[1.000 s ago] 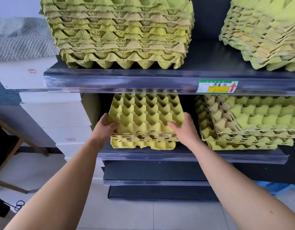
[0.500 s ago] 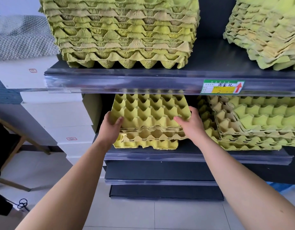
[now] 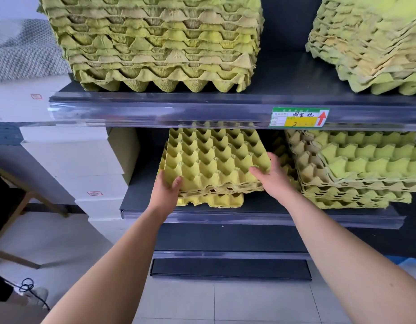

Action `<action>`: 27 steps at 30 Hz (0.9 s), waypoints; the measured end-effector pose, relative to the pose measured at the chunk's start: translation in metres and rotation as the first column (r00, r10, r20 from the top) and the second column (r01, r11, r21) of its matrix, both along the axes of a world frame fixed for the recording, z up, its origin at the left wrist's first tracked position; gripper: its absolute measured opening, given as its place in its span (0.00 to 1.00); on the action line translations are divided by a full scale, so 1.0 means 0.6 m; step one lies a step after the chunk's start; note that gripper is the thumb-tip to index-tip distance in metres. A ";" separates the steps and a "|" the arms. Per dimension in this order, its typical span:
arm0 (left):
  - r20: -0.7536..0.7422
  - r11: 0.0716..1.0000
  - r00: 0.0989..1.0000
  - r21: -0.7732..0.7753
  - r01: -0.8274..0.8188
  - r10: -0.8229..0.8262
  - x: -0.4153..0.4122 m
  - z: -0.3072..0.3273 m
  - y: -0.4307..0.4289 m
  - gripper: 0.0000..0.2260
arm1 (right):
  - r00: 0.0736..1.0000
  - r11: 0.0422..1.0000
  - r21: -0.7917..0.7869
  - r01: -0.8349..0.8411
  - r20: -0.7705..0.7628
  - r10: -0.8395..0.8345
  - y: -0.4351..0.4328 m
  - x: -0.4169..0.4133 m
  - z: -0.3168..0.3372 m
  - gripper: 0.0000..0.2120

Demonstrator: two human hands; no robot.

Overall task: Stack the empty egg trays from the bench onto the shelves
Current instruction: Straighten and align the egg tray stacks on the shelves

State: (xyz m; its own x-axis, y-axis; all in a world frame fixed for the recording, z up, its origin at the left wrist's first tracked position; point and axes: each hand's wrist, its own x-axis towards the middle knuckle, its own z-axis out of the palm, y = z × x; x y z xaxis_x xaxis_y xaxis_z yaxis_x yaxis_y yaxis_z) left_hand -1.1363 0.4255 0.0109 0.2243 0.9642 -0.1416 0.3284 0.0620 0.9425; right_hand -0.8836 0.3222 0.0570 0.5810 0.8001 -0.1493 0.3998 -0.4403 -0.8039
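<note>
A yellow-green egg tray (image 3: 214,157) lies tilted on top of a short stack (image 3: 211,198) on the middle shelf (image 3: 260,217). My left hand (image 3: 166,190) grips the tray's near left corner, thumb on top. At the tray's near right corner my right hand (image 3: 271,177) holds the edge, fingers curled over it. The tray sits skewed to the right of the stack beneath, and its far end disappears under the upper shelf.
A tall tray stack (image 3: 155,43) and a second one (image 3: 375,43) fill the upper shelf (image 3: 202,108), which bears a price label (image 3: 298,116). Another stack (image 3: 356,169) lies right of my hands. White boxes (image 3: 74,160) stand left. A shoe and cable (image 3: 31,293) are on the floor.
Both hands have pushed the top tray further in under the upper shelf and to the right. The view has moved closer to the shelves.
</note>
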 end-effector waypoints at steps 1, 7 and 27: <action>-0.009 1.000 1.000 0.004 0.004 -0.004 0.000 -0.001 0.000 0.14 | 1.000 1.000 -0.004 0.000 -0.006 0.000 -0.001 0.001 0.000 0.36; -0.008 0.998 1.000 -0.067 -0.012 0.012 -0.003 -0.004 0.010 0.26 | 0.999 0.998 0.038 0.042 -0.006 -0.042 0.005 0.004 0.015 0.28; 0.031 0.998 0.999 -0.053 -0.041 0.043 -0.015 0.021 0.000 0.22 | 0.990 0.998 0.027 0.051 -0.132 -0.047 0.016 0.002 0.011 0.32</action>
